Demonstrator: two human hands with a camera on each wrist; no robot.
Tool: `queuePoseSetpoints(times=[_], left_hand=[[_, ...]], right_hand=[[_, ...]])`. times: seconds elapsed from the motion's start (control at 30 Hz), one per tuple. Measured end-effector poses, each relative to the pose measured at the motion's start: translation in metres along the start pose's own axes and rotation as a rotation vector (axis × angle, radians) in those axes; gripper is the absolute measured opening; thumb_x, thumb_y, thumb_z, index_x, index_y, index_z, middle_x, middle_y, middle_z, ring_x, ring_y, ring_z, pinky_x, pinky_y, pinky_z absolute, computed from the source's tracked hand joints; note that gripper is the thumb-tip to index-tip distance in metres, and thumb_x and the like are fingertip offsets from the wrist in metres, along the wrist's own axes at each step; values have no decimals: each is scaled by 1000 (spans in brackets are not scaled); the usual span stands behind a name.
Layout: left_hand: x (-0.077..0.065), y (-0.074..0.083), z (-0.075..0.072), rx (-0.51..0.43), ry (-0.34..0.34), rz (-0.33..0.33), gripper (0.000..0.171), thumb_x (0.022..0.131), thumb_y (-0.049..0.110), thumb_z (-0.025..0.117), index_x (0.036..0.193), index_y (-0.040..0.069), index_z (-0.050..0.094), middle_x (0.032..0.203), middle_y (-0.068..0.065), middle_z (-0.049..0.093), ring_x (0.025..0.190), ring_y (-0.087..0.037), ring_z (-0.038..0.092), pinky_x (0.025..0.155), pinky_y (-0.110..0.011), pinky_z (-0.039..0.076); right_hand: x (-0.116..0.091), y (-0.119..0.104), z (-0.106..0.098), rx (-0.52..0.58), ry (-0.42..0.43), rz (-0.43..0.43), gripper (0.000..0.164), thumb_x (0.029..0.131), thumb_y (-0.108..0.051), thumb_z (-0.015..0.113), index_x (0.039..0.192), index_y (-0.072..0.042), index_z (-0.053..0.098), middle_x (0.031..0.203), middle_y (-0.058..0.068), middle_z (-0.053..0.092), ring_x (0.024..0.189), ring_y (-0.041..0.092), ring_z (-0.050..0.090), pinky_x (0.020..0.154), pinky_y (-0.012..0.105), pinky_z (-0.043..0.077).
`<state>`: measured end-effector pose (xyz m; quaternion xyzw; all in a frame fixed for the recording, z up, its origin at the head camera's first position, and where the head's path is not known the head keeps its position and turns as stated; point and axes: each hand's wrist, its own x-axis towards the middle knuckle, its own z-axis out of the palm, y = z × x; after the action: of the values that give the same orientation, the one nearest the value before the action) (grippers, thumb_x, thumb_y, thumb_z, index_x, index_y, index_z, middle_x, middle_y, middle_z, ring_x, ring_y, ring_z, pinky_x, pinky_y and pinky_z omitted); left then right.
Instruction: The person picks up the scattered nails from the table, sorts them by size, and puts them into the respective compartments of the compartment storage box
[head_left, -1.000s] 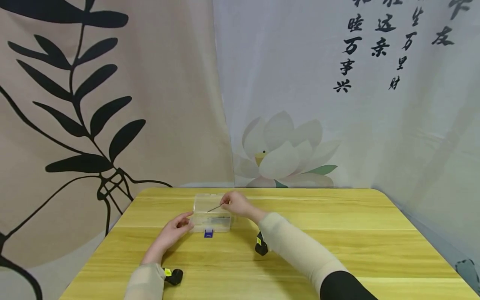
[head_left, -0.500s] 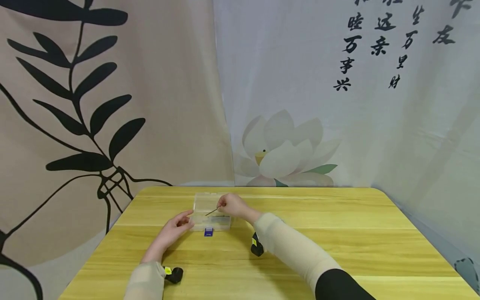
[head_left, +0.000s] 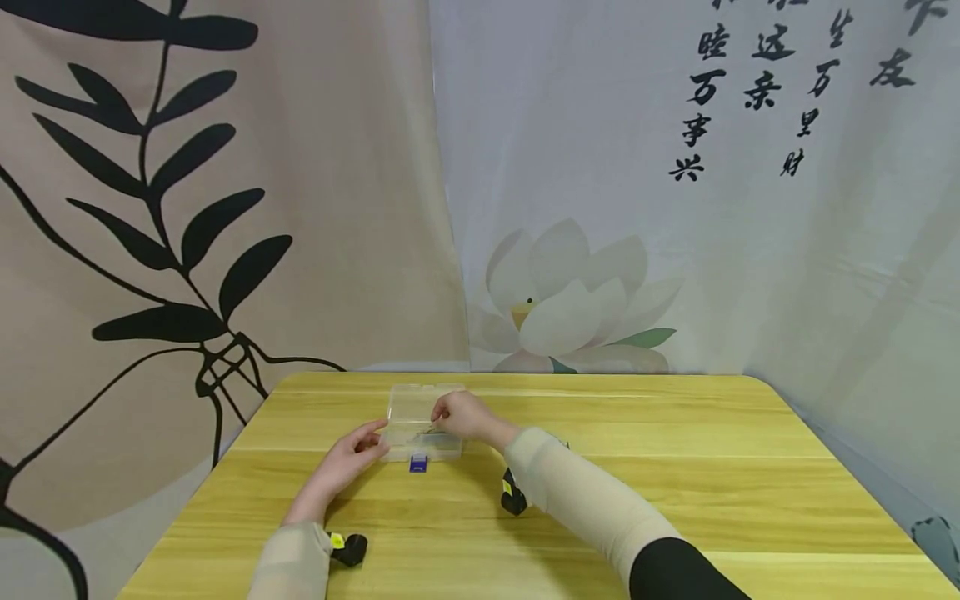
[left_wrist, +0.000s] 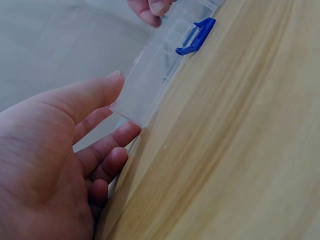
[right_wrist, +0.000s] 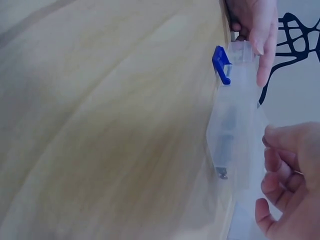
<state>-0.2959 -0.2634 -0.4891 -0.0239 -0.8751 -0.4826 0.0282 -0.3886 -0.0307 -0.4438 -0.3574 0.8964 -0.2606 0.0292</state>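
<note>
A clear plastic box (head_left: 423,450) with a blue latch (head_left: 418,463) lies on the table, its lid (head_left: 415,405) raised at the back. Thin dark pieces (head_left: 429,432) show inside, too small to name. My left hand (head_left: 350,460) holds the box's left end, its thumb and fingers at the corner in the left wrist view. Over the box's right part is my right hand (head_left: 465,417), fingers loosely curled and thumb near the index finger. In the right wrist view nothing shows between its fingertips (right_wrist: 272,134). A small metallic piece (right_wrist: 222,172) shows through the box's end.
The wooden table (head_left: 637,467) extends to the right and front of the box. A printed curtain (head_left: 360,208) hangs behind its far edge. Each wrist carries a black camera, such as the left one (head_left: 349,550).
My right hand has moved slightly left and down toward the box. The thin dark rod it pinched earlier no longer sticks out of its fingers. My left hand stays in place.
</note>
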Motion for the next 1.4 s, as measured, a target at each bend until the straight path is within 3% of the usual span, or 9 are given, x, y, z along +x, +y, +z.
queuePoseSetpoints(times=[0.17, 0.4, 0.67, 0.9, 1.17, 1.4], left_hand=[[0, 1, 0, -16, -13, -11, 53, 97, 23, 62, 144, 6, 47, 117, -12, 58, 100, -23, 50, 85, -37, 41], [-1, 0, -2, -17, -11, -13, 52, 97, 21, 62, 144, 6, 46, 118, -12, 58, 100, -23, 49, 84, -37, 42], [0, 0, -3, -13, -26, -21, 53, 97, 25, 62, 144, 8, 46, 120, -12, 57, 104, -25, 49, 87, -40, 41], [1, 0, -3, 4, -36, -6, 53, 97, 25, 62, 144, 7, 46, 120, -12, 57, 102, -23, 50, 85, -38, 41], [3, 0, -4, -13, -32, 0, 52, 97, 23, 62, 144, 6, 46, 118, -13, 57, 101, -24, 49, 85, -37, 41], [0, 3, -3, -2, -35, -2, 54, 97, 25, 62, 144, 6, 46, 119, -14, 57, 101, -24, 49, 86, -38, 41]], right_hand=[[-5, 3, -9, 44, 4, 15, 15, 92, -12, 66, 103, -6, 74, 96, 2, 70, 83, 11, 60, 78, 29, 49], [-19, 11, -31, 31, 6, -56, 15, 94, -11, 64, 103, -6, 74, 100, 3, 70, 94, 18, 62, 82, 34, 49], [-50, 37, -59, 135, -3, -81, 14, 95, -10, 61, 103, -8, 73, 102, 2, 67, 80, 12, 56, 71, 30, 46], [-88, 64, -78, 186, -3, -63, 15, 95, -10, 61, 104, -5, 72, 98, 1, 65, 79, 12, 53, 69, 30, 44], [-124, 97, -84, 243, -149, -158, 22, 91, 3, 61, 98, -10, 77, 95, 2, 60, 71, 12, 42, 63, 27, 38], [-147, 113, -78, 255, -207, -113, 25, 82, 7, 66, 96, -10, 79, 95, 0, 52, 81, 16, 40, 69, 27, 38]])
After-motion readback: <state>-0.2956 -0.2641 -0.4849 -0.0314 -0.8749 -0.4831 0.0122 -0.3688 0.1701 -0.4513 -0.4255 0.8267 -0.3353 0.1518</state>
